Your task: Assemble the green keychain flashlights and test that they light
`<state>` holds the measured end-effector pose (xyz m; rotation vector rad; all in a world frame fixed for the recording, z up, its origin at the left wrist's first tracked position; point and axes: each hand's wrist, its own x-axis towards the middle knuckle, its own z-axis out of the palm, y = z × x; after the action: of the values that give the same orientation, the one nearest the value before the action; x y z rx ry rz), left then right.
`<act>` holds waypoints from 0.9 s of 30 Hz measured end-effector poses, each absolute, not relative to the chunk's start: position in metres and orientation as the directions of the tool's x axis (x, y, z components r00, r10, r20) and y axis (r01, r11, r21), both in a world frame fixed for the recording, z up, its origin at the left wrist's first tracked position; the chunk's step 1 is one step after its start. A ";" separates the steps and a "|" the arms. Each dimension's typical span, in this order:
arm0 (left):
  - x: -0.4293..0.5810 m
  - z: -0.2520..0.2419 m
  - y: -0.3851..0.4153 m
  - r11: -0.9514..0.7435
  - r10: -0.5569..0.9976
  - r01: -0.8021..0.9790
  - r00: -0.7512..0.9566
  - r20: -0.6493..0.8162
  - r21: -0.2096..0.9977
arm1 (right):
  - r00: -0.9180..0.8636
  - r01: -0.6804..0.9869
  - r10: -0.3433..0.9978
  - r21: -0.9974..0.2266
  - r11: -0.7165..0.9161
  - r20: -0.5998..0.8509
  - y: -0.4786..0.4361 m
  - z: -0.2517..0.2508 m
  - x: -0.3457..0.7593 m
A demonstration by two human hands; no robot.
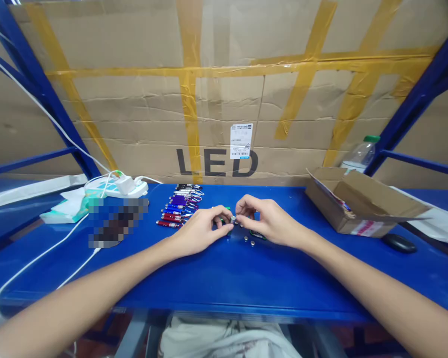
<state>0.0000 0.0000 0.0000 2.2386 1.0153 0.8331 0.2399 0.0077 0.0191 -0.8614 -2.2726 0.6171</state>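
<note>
Lap: one pair of pale-clothed legs [224, 343] at the near edge, below one blue table [224, 283].
Loose round bits: two small silvery discs [249, 241] out in the open, side by side but apart, just nearer than the right hand; any more under the fingers I can't count from here.
Left hand: one, curled, the left hand [203, 229] pinching one small silvery piece [233, 219] between thumb and forefinger, near the middle of the table.
Right hand: one, facing it, the right hand [267, 221] with thumb and forefinger brought to the same piece; whether they grip it too, I can't tell.
Green clip: one dark green clip [258, 235], partly under the right hand.
Mouse-like thing: one, black [399, 243], on the right, just nearer than the box.
Blurred patch: one dark thing [115, 226] on the left, too pixelated to name.
Penlights: about eight penlights [173, 211] in a row left of the hands, red nearest, then blue, purple, silver and black farthest; they overlap, so the count is rough.
Box: one open carton [366, 226], far right.
Power strip: one, white [136, 190], far left.
Bottle: one, green-capped [362, 153], behind the carton.
Back wall: cardboard [142, 104], three printed letters, "LED", and one white label [241, 141].
</note>
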 end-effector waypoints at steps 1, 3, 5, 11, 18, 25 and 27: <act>0.000 -0.001 0.000 -0.566 0.794 0.455 0.525 0.307 0.687 | -0.593 0.416 0.697 -0.588 0.694 0.403 0.008 0.019 0.240; 0.000 -0.002 0.001 -0.555 0.800 0.452 0.520 0.299 0.699 | -0.592 0.407 0.673 -0.556 0.724 0.443 0.009 0.019 0.240; -0.001 -0.003 0.002 -0.541 0.805 0.445 0.520 0.286 0.714 | -0.582 0.396 0.659 -0.542 0.742 0.477 0.012 0.018 0.241; -0.001 -0.005 0.004 -0.492 0.815 0.407 0.526 0.242 0.770 | -0.578 0.417 0.620 -0.461 0.783 0.530 0.016 0.015 0.243; 0.000 -0.007 0.004 -0.462 0.818 0.374 0.529 0.224 0.804 | -0.608 0.395 0.628 -0.502 0.770 0.485 0.013 0.016 0.242; 0.000 -0.010 0.007 -0.449 0.821 0.363 0.529 0.216 0.816 | -0.591 0.284 0.667 -0.657 0.698 0.454 0.014 0.013 0.241; 0.001 -0.010 0.007 -0.447 0.821 0.359 0.529 0.216 0.820 | -0.600 0.281 0.658 -0.650 0.706 0.455 0.015 0.012 0.241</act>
<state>0.0005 0.0073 -0.0097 2.0297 0.9554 0.7978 0.2407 0.0149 0.0125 -0.7115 -2.2074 0.6914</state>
